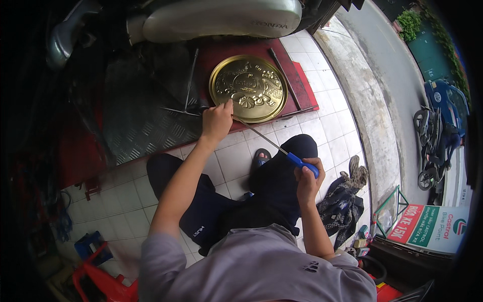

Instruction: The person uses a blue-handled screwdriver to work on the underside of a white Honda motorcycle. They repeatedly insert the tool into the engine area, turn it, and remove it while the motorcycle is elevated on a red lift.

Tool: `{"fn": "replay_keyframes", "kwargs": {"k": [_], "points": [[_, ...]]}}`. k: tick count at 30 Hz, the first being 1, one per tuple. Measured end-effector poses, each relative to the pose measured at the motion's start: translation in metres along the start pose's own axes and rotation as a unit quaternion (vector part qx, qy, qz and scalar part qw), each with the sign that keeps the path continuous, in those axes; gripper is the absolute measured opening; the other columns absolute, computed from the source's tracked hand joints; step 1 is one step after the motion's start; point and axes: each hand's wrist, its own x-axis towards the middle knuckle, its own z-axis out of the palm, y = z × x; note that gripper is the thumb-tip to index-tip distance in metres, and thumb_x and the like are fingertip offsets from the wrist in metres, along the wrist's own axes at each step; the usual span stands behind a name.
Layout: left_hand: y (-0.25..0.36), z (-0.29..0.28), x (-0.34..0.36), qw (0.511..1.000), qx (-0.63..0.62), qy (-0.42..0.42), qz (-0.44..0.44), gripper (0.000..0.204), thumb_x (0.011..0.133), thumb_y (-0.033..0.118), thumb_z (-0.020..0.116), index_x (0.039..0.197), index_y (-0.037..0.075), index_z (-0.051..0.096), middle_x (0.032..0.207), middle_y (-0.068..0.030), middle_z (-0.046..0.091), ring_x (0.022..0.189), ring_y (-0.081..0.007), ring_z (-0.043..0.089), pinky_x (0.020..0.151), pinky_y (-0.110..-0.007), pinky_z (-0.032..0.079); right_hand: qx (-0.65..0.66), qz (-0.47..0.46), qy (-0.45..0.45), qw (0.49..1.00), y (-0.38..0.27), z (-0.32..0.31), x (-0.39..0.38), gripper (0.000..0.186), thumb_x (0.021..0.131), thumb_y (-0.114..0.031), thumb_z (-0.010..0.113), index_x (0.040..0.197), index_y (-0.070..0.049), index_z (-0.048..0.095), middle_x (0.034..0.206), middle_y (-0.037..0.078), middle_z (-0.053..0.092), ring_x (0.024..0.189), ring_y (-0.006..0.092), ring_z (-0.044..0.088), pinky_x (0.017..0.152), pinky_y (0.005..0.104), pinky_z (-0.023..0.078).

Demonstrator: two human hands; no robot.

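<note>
My right hand is wrapped round the blue handle of a long screwdriver, held above my knee. Its thin metal shaft slants up and left to my left hand. The fingers of that hand are closed at the near left rim of a round, gold-coloured embossed metal tray. They hide the shaft's tip, and what they pinch cannot be made out. The tray lies on a low red platform.
A T-shaped metal wrench lies left of the tray, a long dark bar right of it. Above hangs a motorbike's silver exhaust. Dark rags lie on the tiles to my right. Red plastic stool at lower left.
</note>
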Motion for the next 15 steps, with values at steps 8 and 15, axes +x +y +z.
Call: {"fn": "replay_keyframes", "kwargs": {"k": [8,15], "points": [[0.006,-0.016,0.006,0.999,-0.014,-0.028,-0.034,0.016,0.091,0.021,0.056,0.095,0.006,0.061,0.078,-0.0132,0.066,0.068,-0.0348,0.067,0.059,-0.047,0.053,0.01,-0.064,0.071,0.995,-0.024,0.007,0.009,0.019,0.08,-0.014,0.062,0.091,0.0,0.054,0.074,0.003,0.049,0.058,0.0092,0.048,0.052,0.0218,0.043],[0.003,-0.012,0.007,0.998,-0.024,-0.051,-0.042,0.016,0.088,0.021,0.061,0.097,0.009,0.067,0.082,-0.0117,0.068,0.072,-0.0347,0.067,0.064,-0.046,0.053,0.04,-0.112,0.058,0.991,-0.06,0.017,0.013,0.025,0.081,-0.019,0.066,0.094,-0.002,0.052,0.076,0.003,0.048,0.06,0.0104,0.047,0.054,0.0231,0.039]]}}
